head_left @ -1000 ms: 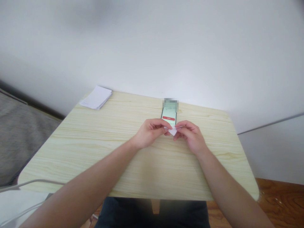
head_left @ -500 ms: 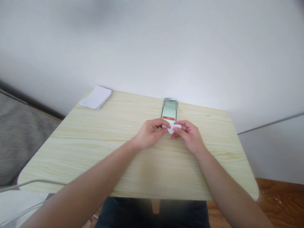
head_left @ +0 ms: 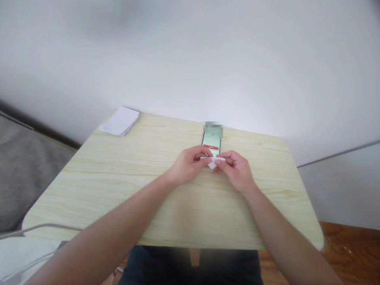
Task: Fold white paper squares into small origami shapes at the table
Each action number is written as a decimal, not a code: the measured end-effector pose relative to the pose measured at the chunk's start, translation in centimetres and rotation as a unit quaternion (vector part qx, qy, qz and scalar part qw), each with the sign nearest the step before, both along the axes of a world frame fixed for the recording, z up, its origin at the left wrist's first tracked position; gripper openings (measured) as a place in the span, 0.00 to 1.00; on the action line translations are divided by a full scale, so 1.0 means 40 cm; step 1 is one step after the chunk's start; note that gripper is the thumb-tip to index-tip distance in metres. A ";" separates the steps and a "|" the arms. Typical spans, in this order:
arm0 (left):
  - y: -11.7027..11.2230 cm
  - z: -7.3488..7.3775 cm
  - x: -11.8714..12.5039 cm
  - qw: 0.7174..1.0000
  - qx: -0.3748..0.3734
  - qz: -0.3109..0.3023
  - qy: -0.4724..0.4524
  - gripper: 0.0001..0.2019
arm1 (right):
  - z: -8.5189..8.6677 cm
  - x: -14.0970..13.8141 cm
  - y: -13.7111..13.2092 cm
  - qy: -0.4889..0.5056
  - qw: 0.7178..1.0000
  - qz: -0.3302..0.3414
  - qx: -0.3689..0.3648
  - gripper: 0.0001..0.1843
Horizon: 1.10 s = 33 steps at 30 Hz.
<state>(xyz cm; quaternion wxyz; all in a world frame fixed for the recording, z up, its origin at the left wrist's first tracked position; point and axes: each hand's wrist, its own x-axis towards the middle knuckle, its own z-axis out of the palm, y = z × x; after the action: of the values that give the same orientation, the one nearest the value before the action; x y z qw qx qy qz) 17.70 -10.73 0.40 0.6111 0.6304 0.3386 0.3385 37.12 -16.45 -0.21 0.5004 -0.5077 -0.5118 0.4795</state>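
Observation:
A small folded white paper (head_left: pixel 211 162) sits between my two hands over the middle of a light wooden table (head_left: pixel 118 186). My left hand (head_left: pixel 187 165) pinches its left side with thumb and fingers closed. My right hand (head_left: pixel 236 170) pinches its right side, fingers curled. Most of the paper is hidden by my fingers. Just beyond my hands a phone (head_left: pixel 211 141) lies flat on the table with its screen lit.
A stack of white paper sheets (head_left: pixel 120 121) lies at the table's far left corner. A white wall rises behind the table. A grey cushion (head_left: pixel 26 166) is at the left, white cables (head_left: pixel 35 231) at lower left, wooden floor (head_left: pixel 350 253) at lower right.
My hands have drawn closer together on the paper, and the paper's shape between my fingers has become smaller and flatter. The phone and the paper stack have not moved.

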 end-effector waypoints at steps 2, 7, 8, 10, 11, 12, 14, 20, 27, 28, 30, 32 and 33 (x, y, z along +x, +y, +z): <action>-0.001 0.002 0.001 1.000 -0.010 -0.003 -0.003 0.13 | 0.001 0.002 0.000 -0.006 1.000 -0.006 0.002 0.13; 0.000 0.009 -0.002 1.000 -0.013 0.001 0.016 0.12 | 0.002 0.005 0.000 -0.020 1.000 -0.017 0.007 0.12; 0.001 0.010 -0.002 1.000 -0.009 0.007 0.016 0.12 | 0.002 0.006 0.000 -0.022 1.000 -0.019 0.006 0.12; 0.002 0.011 -0.003 1.000 0.000 0.017 0.013 0.11 | 0.001 0.007 0.001 -0.019 1.000 -0.021 0.003 0.13; 0.003 0.011 -0.002 1.000 0.004 0.021 0.012 0.11 | 0.001 0.008 0.002 -0.015 1.000 -0.020 0.001 0.14; 0.003 0.011 -0.002 1.000 0.006 0.022 0.012 0.10 | 0.002 0.008 0.003 -0.009 1.000 -0.019 -0.002 0.14; 0.004 0.010 -0.002 1.000 0.011 0.021 0.011 0.10 | 0.002 0.008 0.003 0.004 1.000 -0.017 -0.005 0.14; 0.003 0.006 -0.006 0.999 0.038 0.012 0.028 0.10 | 0.004 0.007 0.004 0.019 0.999 -0.025 -0.012 0.14; 0.006 0.005 -0.007 0.995 0.081 0.014 0.061 0.10 | 0.002 0.006 0.003 -0.010 1.000 -0.029 0.000 0.14; 0.006 0.005 -0.007 0.994 0.084 0.017 0.065 0.09 | 0.001 0.006 0.003 -0.014 0.999 -0.032 0.005 0.13; 0.006 0.004 -0.006 0.994 0.082 0.025 0.068 0.09 | 0.001 0.006 0.002 -0.020 0.999 -0.035 0.012 0.13; 0.006 0.004 -0.005 0.994 0.076 0.031 0.066 0.09 | 0.000 0.005 0.001 -0.022 0.999 -0.038 0.015 0.13; 0.006 0.004 -0.005 0.995 0.074 0.034 0.064 0.09 | 0.000 0.004 0.000 -0.023 0.999 -0.039 0.016 0.13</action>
<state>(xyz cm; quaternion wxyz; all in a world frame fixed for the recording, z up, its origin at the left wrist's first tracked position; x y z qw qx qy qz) 17.52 -10.47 0.54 0.5279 0.6822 0.3726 0.3421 37.29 -16.44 -0.20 0.5152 -0.5301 -0.5106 0.4392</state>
